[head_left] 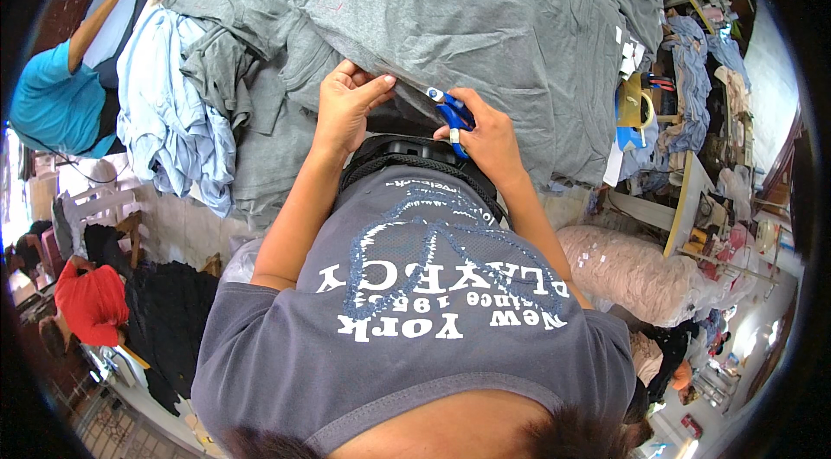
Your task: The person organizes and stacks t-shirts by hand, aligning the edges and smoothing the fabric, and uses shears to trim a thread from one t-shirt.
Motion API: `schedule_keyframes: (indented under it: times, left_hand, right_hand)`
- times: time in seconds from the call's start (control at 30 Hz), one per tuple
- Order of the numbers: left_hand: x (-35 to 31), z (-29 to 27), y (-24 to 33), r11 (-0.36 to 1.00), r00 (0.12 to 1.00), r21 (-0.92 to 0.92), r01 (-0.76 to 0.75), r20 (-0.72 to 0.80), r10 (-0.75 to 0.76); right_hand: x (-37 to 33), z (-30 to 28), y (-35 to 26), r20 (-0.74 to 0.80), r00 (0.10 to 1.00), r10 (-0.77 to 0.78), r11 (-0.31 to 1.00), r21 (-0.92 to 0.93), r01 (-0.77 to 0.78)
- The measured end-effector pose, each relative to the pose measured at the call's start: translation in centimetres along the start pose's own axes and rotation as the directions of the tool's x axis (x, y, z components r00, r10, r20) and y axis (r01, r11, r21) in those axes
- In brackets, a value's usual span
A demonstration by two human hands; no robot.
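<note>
A large grey garment [433, 13] with a coloured printed patch at its far end lies spread in front of me. My left hand [344, 108] pinches its near edge between thumb and fingers. In my right hand [492, 137] is a pair of blue-handled scissors [454, 119], with fingers through the handles. Their blades point up and left along the cloth edge, toward the left hand, and are partly lost against the grey fabric. Whether the blades touch the cloth, I cannot tell.
Light blue garments [164, 95] hang in a heap at the left. A yellowish tape roll [647, 110] sits at the right edge of the cloth. Lower right lies a plastic-wrapped beige bundle [628, 268]. A person in teal [59, 104] and another in red [93, 303] are on the left.
</note>
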State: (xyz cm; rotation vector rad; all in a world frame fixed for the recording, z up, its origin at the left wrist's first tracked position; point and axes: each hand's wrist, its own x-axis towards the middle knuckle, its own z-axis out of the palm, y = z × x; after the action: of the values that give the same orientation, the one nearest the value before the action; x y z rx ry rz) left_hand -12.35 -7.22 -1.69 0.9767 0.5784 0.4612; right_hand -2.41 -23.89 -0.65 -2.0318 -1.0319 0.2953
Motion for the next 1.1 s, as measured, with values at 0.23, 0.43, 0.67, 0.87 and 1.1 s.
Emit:
schedule_keyframes:
  times: [0.23, 0.43, 0.67, 0.87, 1.1]
  left_hand:
    - [-0.1, 0.1, 0.3, 1.0, 1.0, 0.025, 0.004, 0.01, -0.004]
    - [0.0, 0.3, 0.2, 1.0, 1.0, 0.002, 0.007, 0.001, -0.007]
    - [0.5, 0.3, 0.3, 0.994, 0.999, -0.102, 0.03, -0.023, -0.033]
    - [0.7, 0.0, 0.1, 1.0, 0.999, -0.029, -0.008, -0.04, 0.006]
    - [0.7, 0.3, 0.3, 0.997, 1.0, -0.074, 0.021, -0.001, -0.021]
  right_hand:
    - [-0.3, 0.2, 0.2, -0.015, 1.0, -0.011, 1.0, -0.026, 0.011]
    - [-0.3, 0.2, -0.2, 0.006, 0.983, 0.185, 0.977, 0.106, -0.184]
    - [0.4, 1.4, 1.2, -0.077, 0.986, 0.145, 0.956, 0.268, -0.12]
    - [-0.3, 1.8, 2.3, -0.036, 0.984, 0.173, 0.946, 0.284, -0.156]
    - [-0.8, 1.7, 2.3, -0.024, 0.984, 0.178, 0.935, 0.316, -0.161]
